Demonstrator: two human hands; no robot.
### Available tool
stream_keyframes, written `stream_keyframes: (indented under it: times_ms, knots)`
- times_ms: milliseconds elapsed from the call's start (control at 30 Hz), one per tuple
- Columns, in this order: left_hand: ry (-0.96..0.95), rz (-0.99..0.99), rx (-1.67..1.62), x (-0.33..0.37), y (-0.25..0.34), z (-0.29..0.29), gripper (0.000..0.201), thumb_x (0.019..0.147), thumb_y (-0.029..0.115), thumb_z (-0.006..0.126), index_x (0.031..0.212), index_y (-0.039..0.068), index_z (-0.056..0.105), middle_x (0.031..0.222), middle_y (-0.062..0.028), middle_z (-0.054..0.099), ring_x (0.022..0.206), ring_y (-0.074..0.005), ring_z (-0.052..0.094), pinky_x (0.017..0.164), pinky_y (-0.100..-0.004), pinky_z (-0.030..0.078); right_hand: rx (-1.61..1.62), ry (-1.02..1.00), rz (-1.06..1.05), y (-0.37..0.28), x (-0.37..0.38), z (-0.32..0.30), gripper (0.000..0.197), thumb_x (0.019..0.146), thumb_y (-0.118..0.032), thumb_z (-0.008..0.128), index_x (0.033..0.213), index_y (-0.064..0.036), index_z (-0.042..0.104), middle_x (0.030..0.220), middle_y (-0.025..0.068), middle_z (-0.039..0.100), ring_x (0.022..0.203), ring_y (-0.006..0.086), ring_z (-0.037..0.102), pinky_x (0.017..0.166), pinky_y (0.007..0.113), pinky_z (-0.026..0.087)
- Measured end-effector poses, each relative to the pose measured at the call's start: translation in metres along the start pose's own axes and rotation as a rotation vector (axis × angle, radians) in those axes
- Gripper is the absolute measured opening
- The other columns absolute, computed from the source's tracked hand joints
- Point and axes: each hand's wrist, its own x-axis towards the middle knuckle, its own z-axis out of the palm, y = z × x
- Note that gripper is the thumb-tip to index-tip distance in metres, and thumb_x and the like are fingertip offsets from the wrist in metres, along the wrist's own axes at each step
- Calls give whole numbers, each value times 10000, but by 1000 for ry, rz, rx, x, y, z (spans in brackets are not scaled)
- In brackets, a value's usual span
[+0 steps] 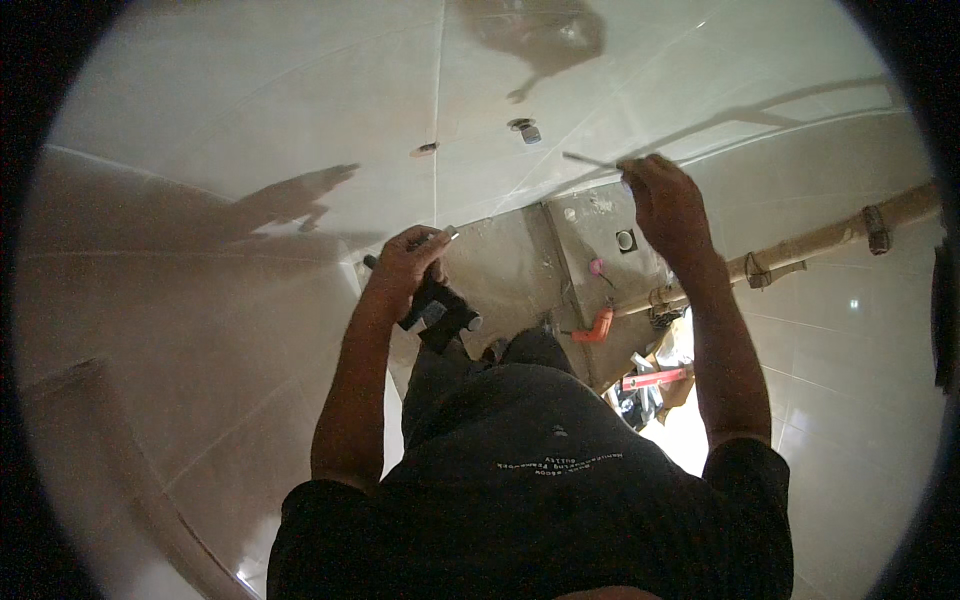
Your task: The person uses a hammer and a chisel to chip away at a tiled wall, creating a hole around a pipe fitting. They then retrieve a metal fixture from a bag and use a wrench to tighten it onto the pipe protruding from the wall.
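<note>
My left hand (pixel 408 262) is closed, with a small shiny metal piece (pixel 452 233) pinched at the fingertips. Below that hand is a black object with a round grey end (pixel 440 312); whether the hand also holds it cannot be made out. My right hand (pixel 660 195) is closed around a thin, straight rod-like tool (pixel 590 159), whose tip points left toward the tiled wall. From the wall juts a chrome pipe fitting (pixel 529 132), left of and above the tool's tip. Further left is a round wall hole (pixel 426 149), above my left hand.
A bamboo pole (pixel 810 247) with tied joints slants along the right side. On the floor lie an orange power drill (pixel 597 326) and a small pink item (pixel 597 267), near a square drain (pixel 626 241). A red bar (pixel 655 379) rests among piled things at lower right.
</note>
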Motion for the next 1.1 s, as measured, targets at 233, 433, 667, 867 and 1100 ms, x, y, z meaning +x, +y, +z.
stream_keyframes:
  times_ms: [233,433,667,867,1100]
  knots:
    - [226,-155,-8,-16,4,-9,314,942,312,738,1035,19,678,706,-37,582,601,-151,566,629,-331,520,-212,-49,-304,33,72,15,122,940,-108,586,1015,-71,676,917,157,673,893,348,680,795,460,564]
    - [388,-121,-103,-39,-9,6,343,944,316,718,1108,15,703,732,-44,609,654,-149,574,653,-301,485,-377,-137,-457,20,100,14,106,969,-150,632,1007,-63,680,904,116,691,851,281,705,758,429,577]
    - [465,-107,-323,-43,-47,10,343,943,317,719,1112,19,710,740,-59,616,687,-163,596,666,-306,480,-504,-125,-575,7,120,19,91,960,-164,637,1009,-98,675,921,82,698,906,249,714,756,410,594]
    - [492,-114,-413,-44,-61,14,399,929,370,730,1099,10,712,737,-74,620,683,-188,609,695,-325,479,-524,-139,-711,-20,125,17,104,922,-116,644,1019,-87,663,987,100,694,960,258,710,788,392,612]
    - [500,-120,-319,-36,-67,8,446,897,424,756,1075,17,712,716,-83,618,673,-204,608,700,-336,476,-614,-191,-855,-58,132,20,100,882,-76,657,971,-30,663,929,152,706,921,274,733,806,378,632]
